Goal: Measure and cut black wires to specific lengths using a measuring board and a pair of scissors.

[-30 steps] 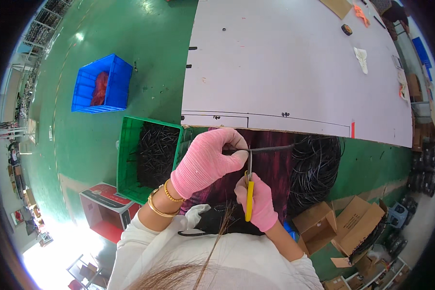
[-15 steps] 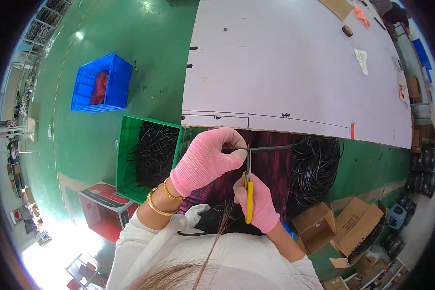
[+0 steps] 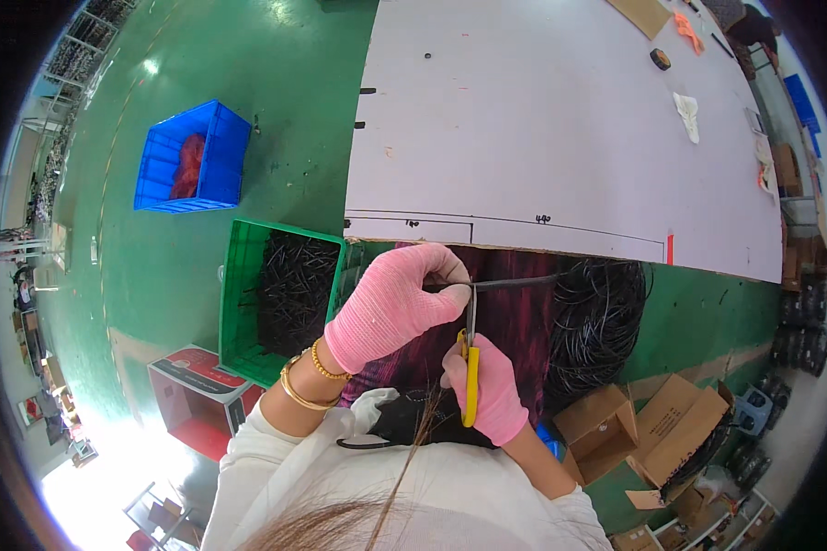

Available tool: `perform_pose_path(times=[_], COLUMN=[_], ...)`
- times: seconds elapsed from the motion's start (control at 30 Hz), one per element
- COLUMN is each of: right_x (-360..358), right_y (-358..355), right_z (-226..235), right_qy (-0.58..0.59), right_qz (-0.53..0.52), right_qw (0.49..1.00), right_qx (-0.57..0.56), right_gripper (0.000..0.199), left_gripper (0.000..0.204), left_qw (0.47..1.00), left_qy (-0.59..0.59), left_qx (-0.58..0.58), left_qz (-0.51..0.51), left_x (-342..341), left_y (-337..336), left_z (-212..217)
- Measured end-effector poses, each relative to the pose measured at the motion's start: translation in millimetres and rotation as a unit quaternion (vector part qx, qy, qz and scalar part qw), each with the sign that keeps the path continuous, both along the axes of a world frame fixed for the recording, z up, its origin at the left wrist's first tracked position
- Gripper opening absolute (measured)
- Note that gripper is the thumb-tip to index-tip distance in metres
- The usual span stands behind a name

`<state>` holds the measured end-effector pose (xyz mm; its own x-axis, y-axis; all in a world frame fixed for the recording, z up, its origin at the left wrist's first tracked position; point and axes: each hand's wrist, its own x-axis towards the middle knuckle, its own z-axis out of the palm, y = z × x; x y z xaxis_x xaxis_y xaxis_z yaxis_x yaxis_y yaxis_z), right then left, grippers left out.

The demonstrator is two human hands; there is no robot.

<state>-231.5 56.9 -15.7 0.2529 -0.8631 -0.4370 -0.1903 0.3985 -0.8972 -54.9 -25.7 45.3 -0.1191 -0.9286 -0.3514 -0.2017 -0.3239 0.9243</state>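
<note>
Black tubing (image 3: 519, 282) lies crosswise at the blades of the scissors (image 3: 471, 376). Left of the scissors, the left hand (image 3: 400, 298), nearer the tubing, pinches it; the right hand (image 3: 498, 390) grips their handles; rightward of them, it stretches toward a black coil (image 3: 602, 321).

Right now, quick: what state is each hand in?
Left hand: closed, pinching the black cord.
Right hand: closed around the yellow-handled scissors.

Scissors (image 3: 471, 386) are between 1 crate (image 3: 233, 303), left, and 1 coil (image 3: 602, 317), right.
</note>
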Motion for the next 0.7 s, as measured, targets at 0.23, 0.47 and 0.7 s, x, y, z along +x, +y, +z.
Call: perform_pose_path(times=[0.23, 0.47, 0.7], right_x=[0, -1, -4], right_y=[1, -6, -2], right_z=[-1, 21, 24], right_qy=[0.044, 0.007, -0.079], right_qz=[0.001, 0.001, -0.034], right_qw=[0.999, 0.999, 0.988], right_qx=[-0.011, 0.047, 0.130], right_gripper=[0.021, 0.018, 0.024], left_gripper=[0.009, 0.018, 0.039], left_qw=[1.000, 0.995, 0.972], left_qy=[-0.008, 0.099, 0.148], left_qx=[-0.002, -0.023, -0.053], left_qz=[-0.010, -0.019, -0.174], left_x=[0, 1, 5], left_y=[-1, -4, -16], left_z=[2, -9, -5])
